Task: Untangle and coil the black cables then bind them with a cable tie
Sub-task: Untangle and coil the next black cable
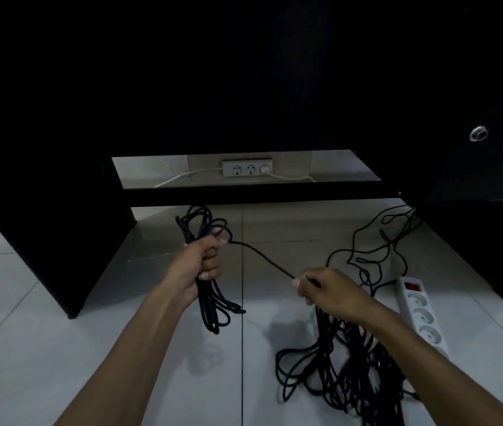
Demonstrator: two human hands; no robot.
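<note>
The biggest worry is the loose tangle (345, 373) heaped on the floor tiles (59, 348) under my right forearm: if I haul the strand faster than it frees itself, a loop there could cinch into a knot, or, I judge, drag the white power strip (422, 315) lying just beside it. Next, the coil (210, 272) in my left hand (201, 265): my fingers are curled tight round its middle, loops sticking out above and hanging below, and too slack a grip might let them slide apart. My right hand (324, 290) pinches the taut strand (262, 256) running across to the coil. Thin cable (376, 241) trails toward the dark desk (59, 179), and I cannot tell where it ends. The tangle's lower part is cut off by the frame edge, most of the desk is lost in shadow, and I see no cable tie.
</note>
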